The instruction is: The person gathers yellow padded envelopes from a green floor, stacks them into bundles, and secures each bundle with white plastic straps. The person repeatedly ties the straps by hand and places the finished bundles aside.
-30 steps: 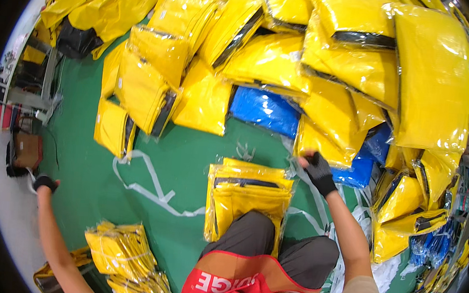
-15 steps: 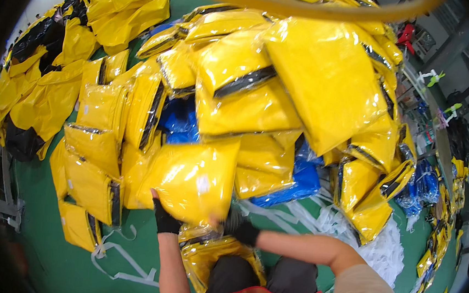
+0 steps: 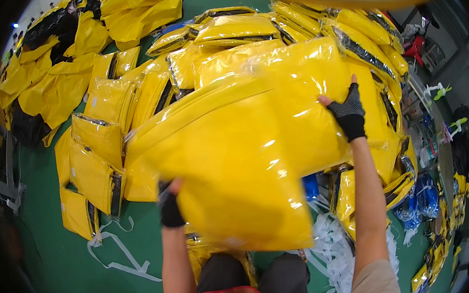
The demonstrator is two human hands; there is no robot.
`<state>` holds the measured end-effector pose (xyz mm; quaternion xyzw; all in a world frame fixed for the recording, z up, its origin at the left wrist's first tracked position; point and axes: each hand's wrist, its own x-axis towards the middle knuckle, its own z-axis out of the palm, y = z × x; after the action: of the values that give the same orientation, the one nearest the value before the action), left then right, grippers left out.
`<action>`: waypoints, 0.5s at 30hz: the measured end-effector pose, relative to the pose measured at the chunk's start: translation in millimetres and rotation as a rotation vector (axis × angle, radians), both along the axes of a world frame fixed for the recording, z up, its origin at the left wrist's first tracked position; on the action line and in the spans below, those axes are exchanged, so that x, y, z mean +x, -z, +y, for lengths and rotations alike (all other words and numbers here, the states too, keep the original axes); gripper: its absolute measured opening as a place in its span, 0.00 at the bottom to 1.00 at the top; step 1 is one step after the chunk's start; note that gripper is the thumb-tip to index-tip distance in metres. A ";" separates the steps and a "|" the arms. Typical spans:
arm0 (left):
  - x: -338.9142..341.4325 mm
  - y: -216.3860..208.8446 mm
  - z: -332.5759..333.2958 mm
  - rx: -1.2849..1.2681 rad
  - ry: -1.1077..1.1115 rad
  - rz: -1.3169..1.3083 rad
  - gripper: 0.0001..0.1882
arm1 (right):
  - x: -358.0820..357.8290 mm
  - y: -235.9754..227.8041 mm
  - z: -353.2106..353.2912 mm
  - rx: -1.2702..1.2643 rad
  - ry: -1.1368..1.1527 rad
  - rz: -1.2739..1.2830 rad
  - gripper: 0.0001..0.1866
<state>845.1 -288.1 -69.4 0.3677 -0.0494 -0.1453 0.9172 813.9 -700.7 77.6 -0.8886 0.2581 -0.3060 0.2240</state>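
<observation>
I hold a large yellow garment sealed in a clear plastic bag [image 3: 245, 153] up in front of me. My left hand [image 3: 170, 205], in a black fingerless glove, grips its lower left edge. My right hand [image 3: 348, 112], gloved the same way, grips its upper right edge. The bag is tilted and hides much of the pile behind it. Below it a stack of similar yellow packs [image 3: 204, 251] lies on the floor by my knees.
Several bagged yellow packs with black trim [image 3: 100, 136] lie spread over the green floor [image 3: 50, 242]. Loose yellow garments [image 3: 57, 88] lie at the far left. Blue packs [image 3: 423, 197] and white plastic strips [image 3: 342, 248] lie at the right.
Both hands have lifted the yellow bag off the pile and raised it toward me; my right hand has moved up to its far edge, and the bag now fills the middle of the view.
</observation>
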 end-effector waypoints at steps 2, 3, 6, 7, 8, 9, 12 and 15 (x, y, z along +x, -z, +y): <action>24.3 -18.7 -90.8 -0.039 0.087 -0.011 0.14 | -2.8 15.7 -7.5 -0.169 -0.035 0.011 0.48; 37.6 -17.6 -122.4 0.077 0.003 -0.104 0.13 | 0.5 16.9 -9.1 -0.088 -0.094 0.029 0.45; 70.8 -6.9 -175.0 0.164 -0.093 -0.139 0.09 | 1.0 14.4 -9.6 0.442 -0.240 0.028 0.35; 80.7 7.6 -177.2 0.129 -0.061 -0.047 0.11 | -7.6 16.5 -9.3 0.533 -0.408 -0.051 0.38; 73.7 4.6 -201.5 0.089 -0.063 -0.049 0.14 | -11.9 16.9 -23.8 0.710 -0.380 -0.048 0.38; 65.9 -2.7 -206.7 0.084 -0.092 -0.053 0.16 | -19.9 9.4 -11.4 0.556 -0.352 0.111 0.37; 85.5 17.1 -210.1 0.399 -0.075 -0.258 0.31 | -31.4 12.0 -4.2 0.444 -0.431 0.264 0.35; 72.9 0.8 -213.7 0.198 0.320 -0.204 0.30 | -45.5 37.2 -30.1 0.489 -0.433 0.222 0.35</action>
<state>918.1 -501.8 -70.2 0.4564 -0.1850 -0.2553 0.8321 768.4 -730.7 40.4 -0.8706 0.1521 -0.0819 0.4607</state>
